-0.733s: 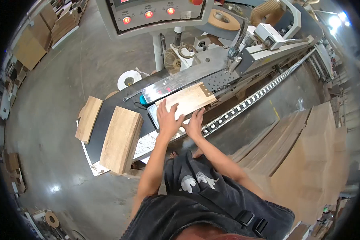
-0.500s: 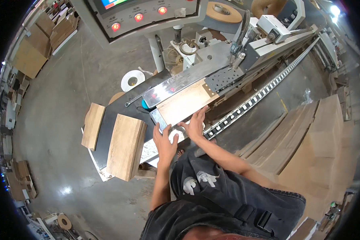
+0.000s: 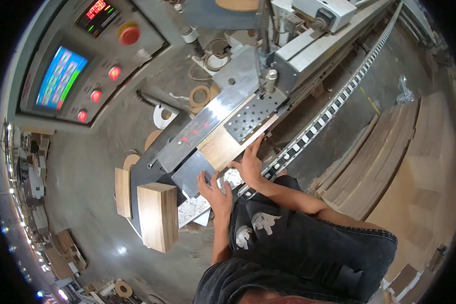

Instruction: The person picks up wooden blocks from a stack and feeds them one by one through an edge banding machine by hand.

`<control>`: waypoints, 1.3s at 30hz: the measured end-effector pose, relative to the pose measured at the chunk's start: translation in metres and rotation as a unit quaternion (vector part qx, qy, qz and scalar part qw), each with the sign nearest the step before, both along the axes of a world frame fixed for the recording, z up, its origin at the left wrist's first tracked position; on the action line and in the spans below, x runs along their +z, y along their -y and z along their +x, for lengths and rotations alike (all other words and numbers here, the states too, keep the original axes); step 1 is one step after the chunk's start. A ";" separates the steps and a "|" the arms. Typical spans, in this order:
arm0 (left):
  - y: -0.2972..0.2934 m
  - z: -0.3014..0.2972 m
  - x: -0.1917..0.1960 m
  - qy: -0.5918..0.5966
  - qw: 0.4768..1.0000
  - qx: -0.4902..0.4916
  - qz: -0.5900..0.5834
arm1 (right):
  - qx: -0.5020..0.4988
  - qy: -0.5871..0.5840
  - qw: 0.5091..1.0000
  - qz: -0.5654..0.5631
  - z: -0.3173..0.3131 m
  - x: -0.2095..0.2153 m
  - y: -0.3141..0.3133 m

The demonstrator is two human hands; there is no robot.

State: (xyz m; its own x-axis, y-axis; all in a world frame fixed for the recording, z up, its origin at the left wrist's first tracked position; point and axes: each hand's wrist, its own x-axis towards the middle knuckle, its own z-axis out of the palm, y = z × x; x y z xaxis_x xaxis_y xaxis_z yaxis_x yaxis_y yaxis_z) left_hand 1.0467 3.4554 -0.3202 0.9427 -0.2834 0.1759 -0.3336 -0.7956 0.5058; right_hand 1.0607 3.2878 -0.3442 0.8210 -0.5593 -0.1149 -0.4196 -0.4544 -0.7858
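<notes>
A light wood-grain board [image 3: 219, 148] lies flat on the machine's feed bed, its far end under a perforated metal plate [image 3: 253, 119]. One long side runs beside a shiny steel guide [image 3: 202, 126]. My right hand [image 3: 250, 167] has its fingers stretched along the board's near edge, thumb apart; firm contact is hard to judge. By the board's rear end, my left hand [image 3: 217, 194] spreads its fingers over the edge of a grey metal plate [image 3: 193, 173], holding nothing. To the left stands a stack of similar wood boards [image 3: 157, 218].
A smaller stack of boards [image 3: 122, 193] sits farther left. At upper left hangs a control panel [image 3: 93, 66] with lit red buttons. A roller rail [image 3: 334, 109] runs toward the upper right. Long brown boards [image 3: 372, 152] are piled at right. Tape rolls [image 3: 199, 96] lie beyond the guide.
The board has slid toward the upper right, farther under the perforated plate, uncovering more of the grey plate behind it. My view has turned, showing more of the control panel.
</notes>
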 end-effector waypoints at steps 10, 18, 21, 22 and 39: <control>0.074 -0.003 0.013 0.010 0.999 0.040 -0.007 | -0.011 -0.013 1.000 0.004 0.011 0.013 0.105; 0.104 -0.026 0.010 0.009 0.995 0.062 -0.079 | -0.054 0.009 0.992 -0.111 0.006 -0.030 0.175; 0.122 -0.028 0.020 0.053 0.996 -0.005 -0.076 | -0.080 -0.072 0.984 -0.143 0.003 -0.021 0.203; 0.125 -0.030 0.024 0.054 0.995 -0.014 -0.080 | -0.081 -0.089 0.981 -0.151 0.005 -0.024 0.212; -0.106 -0.036 0.046 0.105 0.971 0.210 -0.049 | 0.194 0.059 0.976 -0.074 -0.044 -0.006 0.028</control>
